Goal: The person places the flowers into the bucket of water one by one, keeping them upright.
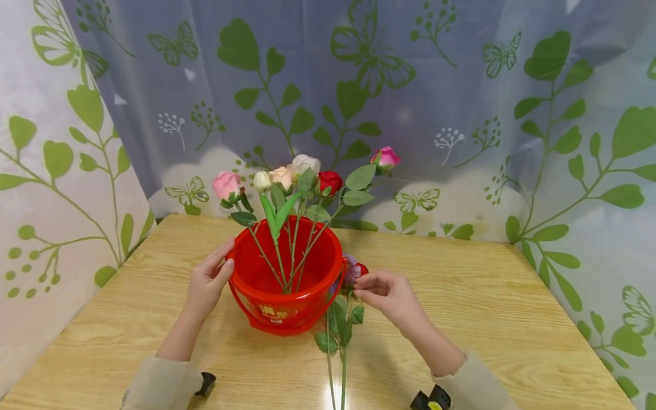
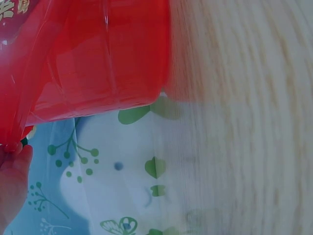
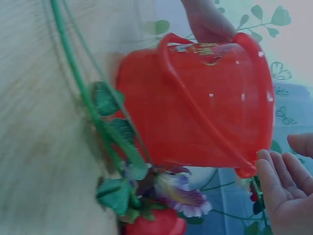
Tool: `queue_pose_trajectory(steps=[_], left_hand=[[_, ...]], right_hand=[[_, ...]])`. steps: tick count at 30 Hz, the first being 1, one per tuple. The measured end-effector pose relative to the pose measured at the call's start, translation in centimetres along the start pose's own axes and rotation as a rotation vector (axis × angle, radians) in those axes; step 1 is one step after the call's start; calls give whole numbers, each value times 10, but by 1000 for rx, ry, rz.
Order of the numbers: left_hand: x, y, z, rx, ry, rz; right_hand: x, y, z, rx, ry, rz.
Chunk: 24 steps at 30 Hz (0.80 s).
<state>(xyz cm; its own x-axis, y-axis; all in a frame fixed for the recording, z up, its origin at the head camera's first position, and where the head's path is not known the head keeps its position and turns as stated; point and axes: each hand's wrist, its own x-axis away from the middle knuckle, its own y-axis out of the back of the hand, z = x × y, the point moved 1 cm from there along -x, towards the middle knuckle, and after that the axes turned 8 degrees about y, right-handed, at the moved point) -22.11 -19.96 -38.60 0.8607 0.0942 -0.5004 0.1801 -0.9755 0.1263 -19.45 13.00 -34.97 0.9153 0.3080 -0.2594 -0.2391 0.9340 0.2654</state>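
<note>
A red plastic bucket [image 1: 277, 312] stands on the table, its handle hanging down the front. My left hand [image 1: 207, 277] touches the left side of its rim with fairly straight fingers. Several artificial flowers lean inside: a pink rose [image 1: 226, 185], a white tulip [image 1: 262, 181], a peach rose [image 1: 282, 177], a white bloom [image 1: 306, 163], a red rose [image 1: 330, 182] and a magenta-pink rose [image 1: 386, 158]. Right of the bucket lie another red rose [image 3: 155, 224] and a purple-white flower [image 3: 183, 193]. My right hand [image 3: 288, 188] hovers over them, thumb apart from the fingers, nothing between.
Two green stems [image 1: 344, 364] of the lying flowers run toward the front edge of the wooden table [image 1: 482, 319]. A curtain [image 1: 318, 85] with leaf and butterfly prints hangs behind the table and along its sides.
</note>
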Motion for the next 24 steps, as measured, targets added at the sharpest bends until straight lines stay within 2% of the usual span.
queue_pose_trajectory(steps=[24], left_hand=[[0,1,1,6,-3,0]], right_hand=[[31,-13,-58,0,-111,80]])
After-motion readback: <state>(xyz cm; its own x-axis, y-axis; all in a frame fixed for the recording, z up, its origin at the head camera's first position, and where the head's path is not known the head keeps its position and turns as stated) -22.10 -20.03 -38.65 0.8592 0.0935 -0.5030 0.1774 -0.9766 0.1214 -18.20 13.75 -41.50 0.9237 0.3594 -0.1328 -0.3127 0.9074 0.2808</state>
